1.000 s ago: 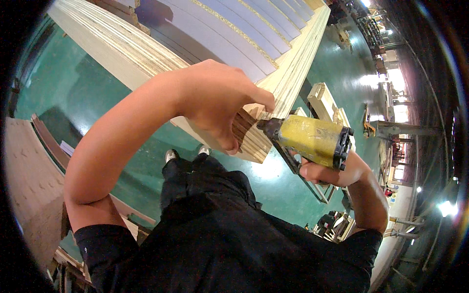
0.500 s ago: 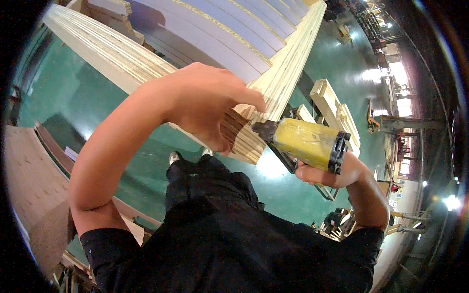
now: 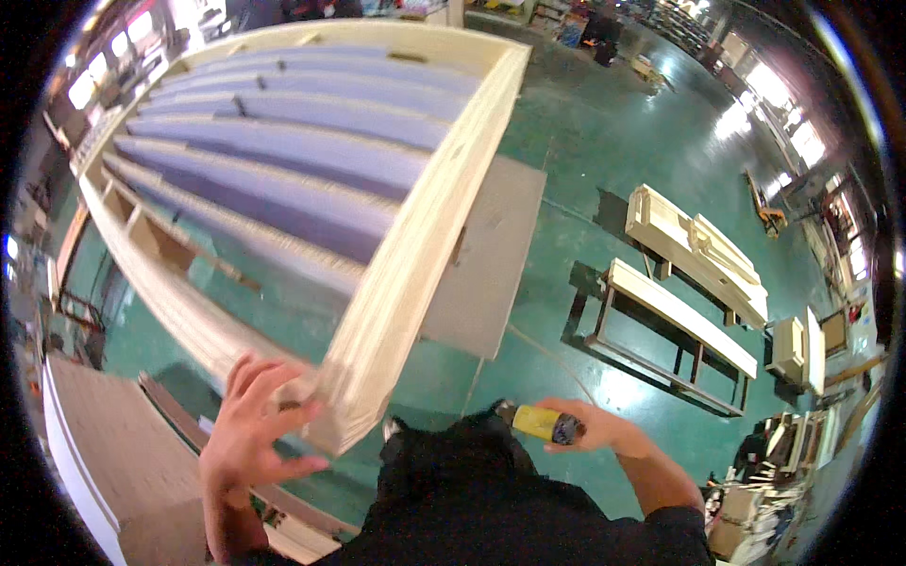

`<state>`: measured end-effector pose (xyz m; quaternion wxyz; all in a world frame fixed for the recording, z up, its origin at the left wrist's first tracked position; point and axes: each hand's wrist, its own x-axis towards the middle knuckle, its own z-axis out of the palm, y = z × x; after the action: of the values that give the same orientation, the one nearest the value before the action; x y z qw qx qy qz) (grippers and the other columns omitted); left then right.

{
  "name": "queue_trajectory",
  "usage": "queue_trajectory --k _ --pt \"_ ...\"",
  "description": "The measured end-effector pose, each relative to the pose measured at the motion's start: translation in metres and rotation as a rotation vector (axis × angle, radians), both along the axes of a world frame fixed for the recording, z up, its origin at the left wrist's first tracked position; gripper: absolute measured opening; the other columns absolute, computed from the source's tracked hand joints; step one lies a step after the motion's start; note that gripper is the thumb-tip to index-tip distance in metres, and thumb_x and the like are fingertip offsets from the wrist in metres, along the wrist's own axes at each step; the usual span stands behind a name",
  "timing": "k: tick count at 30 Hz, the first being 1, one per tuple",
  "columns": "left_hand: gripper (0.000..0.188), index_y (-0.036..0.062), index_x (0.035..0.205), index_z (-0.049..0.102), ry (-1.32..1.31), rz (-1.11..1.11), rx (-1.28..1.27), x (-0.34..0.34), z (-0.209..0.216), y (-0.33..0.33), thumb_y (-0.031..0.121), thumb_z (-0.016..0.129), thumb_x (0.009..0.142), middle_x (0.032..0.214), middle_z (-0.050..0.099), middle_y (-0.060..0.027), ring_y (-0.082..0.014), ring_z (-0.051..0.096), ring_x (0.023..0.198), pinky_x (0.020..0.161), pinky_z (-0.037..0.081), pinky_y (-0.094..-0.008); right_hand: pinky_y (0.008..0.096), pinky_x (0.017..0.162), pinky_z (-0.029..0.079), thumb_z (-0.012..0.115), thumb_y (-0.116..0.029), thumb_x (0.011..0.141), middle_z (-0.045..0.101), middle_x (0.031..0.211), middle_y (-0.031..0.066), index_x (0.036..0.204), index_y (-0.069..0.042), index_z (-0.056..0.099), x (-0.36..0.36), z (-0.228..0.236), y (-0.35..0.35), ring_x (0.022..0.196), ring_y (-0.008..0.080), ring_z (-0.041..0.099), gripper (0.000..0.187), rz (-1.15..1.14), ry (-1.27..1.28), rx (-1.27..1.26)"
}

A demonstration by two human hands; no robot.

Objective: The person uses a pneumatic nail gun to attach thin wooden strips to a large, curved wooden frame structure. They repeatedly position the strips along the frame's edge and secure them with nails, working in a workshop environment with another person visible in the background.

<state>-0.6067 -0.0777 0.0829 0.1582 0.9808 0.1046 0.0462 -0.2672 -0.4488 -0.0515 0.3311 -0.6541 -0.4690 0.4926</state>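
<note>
A large pale wooden frame [image 3: 401,274] with parallel slats [image 3: 311,185] and lilac panels between them spans the upper left. Its nearest corner points toward me. Beside that corner is my left hand [image 3: 247,434], fingers apart and curved, with nothing in it. The fingertips overlap the frame's near rail [image 3: 193,325]; whether they touch it I cannot tell. My right hand [image 3: 593,429] is closed round the grip of a yellow and black pistol-shaped power tool [image 3: 535,422]. The tool is held low in front of my body, clear of the frame, its nose to the left.
Brown boards [image 3: 123,434] lie at the lower left. A grey flat panel [image 3: 495,255] shows beneath the frame's right side. To the right, a low dark metal stand [image 3: 651,354] carries a pale plank, with stacked timber pieces [image 3: 698,245] behind it. The floor is green.
My left hand has drawn back and down to the left from the frame's corner. The power tool, still in my right hand, has dropped away from the corner. The view now takes in more of the frame.
</note>
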Motion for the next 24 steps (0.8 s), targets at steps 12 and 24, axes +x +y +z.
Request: queue_trajectory --k 12,24 --pt "0.012 0.0042 0.095 0.072 -0.289 0.100 -0.793 0.278 -0.068 -0.209 0.014 0.075 0.090 0.098 0.073 -0.0118 -0.0298 0.070 0.093 0.084 0.055 -0.0444 0.0414 0.095 0.052 0.088 -0.031 0.080 0.069 0.120 0.0185 0.133 -0.005 0.053 0.181 -0.208 -0.132 0.112 0.0285 0.068 0.068 -0.523 -0.151 -0.302" --pt "0.054 0.0076 0.124 0.064 -0.063 -0.392 -0.795 0.628 -0.273 -0.255 0.047 0.076 0.091 0.136 0.057 -0.0147 -0.0360 0.052 0.130 0.109 0.043 -0.0476 0.0553 0.085 0.052 0.072 -0.025 0.083 0.071 0.110 0.0235 0.143 -0.017 0.043 0.413 -0.147 -0.108 0.104 0.0483 0.066 0.066 -0.145 -0.267 -0.479"
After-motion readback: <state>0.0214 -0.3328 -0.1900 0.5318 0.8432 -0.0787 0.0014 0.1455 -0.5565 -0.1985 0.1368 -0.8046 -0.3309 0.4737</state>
